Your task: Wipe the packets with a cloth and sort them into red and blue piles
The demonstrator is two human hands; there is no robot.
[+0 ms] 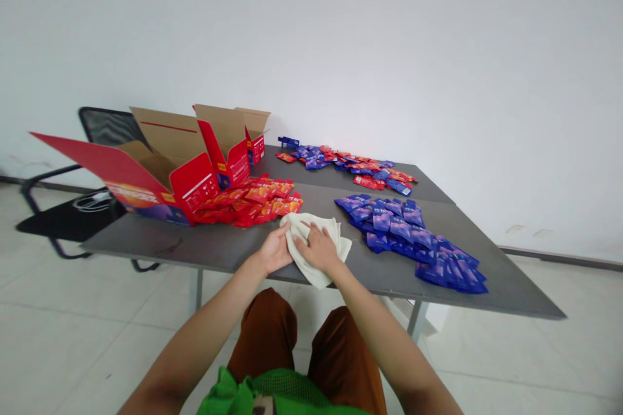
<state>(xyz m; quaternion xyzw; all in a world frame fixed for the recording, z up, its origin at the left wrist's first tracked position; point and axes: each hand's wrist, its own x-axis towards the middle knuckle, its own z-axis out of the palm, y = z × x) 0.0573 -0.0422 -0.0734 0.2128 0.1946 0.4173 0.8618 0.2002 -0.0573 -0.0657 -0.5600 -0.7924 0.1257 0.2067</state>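
A white cloth (pixel 325 233) lies on the grey table (pixel 233 246) near its front edge. My right hand (pixel 318 249) rests flat on the cloth with its fingers spread. My left hand (pixel 275 249) grips the cloth's left edge, fingers curled on it. Just behind the cloth lies a heap of red sachets (pixel 253 201). To the right spreads a heap of blue sachets (pixel 413 237).
An open red cardboard box (pixel 160 172) with raised flaps stands at the table's left. A mixed pile of red and blue sachets (pixel 348 165) lies at the far edge. A black chair (pixel 78 207) stands left of the table, before a white wall.
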